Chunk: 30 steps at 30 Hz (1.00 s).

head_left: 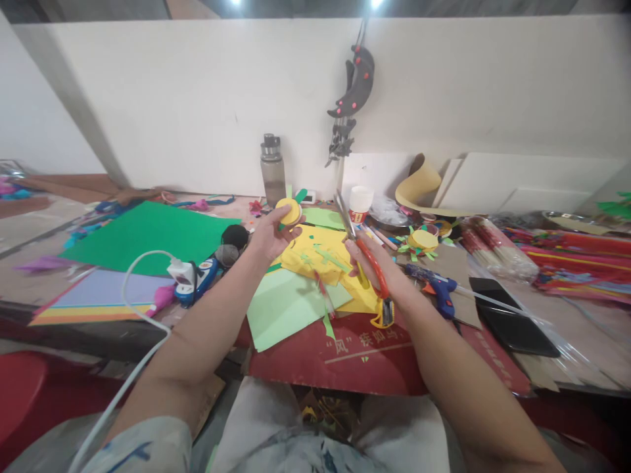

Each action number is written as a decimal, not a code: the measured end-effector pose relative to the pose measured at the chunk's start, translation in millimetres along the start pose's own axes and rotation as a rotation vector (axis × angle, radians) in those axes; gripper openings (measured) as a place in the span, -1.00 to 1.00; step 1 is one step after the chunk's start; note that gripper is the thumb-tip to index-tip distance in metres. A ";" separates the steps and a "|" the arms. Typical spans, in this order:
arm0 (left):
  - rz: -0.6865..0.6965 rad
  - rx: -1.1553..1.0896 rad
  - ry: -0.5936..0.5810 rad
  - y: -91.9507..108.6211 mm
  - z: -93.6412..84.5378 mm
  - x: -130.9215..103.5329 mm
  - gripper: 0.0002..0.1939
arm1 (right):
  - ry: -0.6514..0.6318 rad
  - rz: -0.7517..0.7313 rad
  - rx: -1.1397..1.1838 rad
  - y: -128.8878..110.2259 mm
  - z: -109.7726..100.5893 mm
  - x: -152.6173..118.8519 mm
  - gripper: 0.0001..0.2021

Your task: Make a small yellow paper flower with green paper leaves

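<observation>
Both hands raised — left hand pinching disc.

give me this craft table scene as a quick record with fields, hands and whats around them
left hand: holds a yellow round foam piece raised above the table
right hand: grips orange-handled scissors, blades pointing up and away
under the hands: yellow paper scraps and light green sheets on a red mat
left side: big green sheet
right side: blue glue gun, black phone
back: water bottle
</observation>
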State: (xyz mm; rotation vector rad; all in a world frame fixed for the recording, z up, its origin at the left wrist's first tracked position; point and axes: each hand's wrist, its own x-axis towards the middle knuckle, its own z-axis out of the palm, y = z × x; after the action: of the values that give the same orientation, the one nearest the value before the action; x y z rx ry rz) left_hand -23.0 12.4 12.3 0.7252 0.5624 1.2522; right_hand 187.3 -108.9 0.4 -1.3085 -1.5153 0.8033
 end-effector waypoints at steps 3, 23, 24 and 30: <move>-0.001 0.024 -0.024 5.3 -3.6 2.2 -0.85 | -0.088 0.013 -0.107 0.5 -1.9 -1.0 -0.59; 0.008 0.122 -0.027 6.9 0.8 -1.9 -0.86 | -0.183 0.036 -0.113 6.2 -2.1 -1.5 -0.63; 0.010 0.125 -0.028 7.0 0.6 -1.9 -0.85 | -0.188 0.040 -0.116 5.8 -2.5 -1.6 -0.63; 0.006 0.131 -0.029 7.9 1.8 -3.4 -0.79 | -0.206 0.040 -0.127 2.1 -3.9 -2.9 -0.63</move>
State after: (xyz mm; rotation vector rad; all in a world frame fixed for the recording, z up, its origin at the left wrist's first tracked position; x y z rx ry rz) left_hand -27.6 9.9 19.4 0.8537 0.6226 1.2171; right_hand 191.6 -111.7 -0.8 -1.3866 -1.7313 0.9024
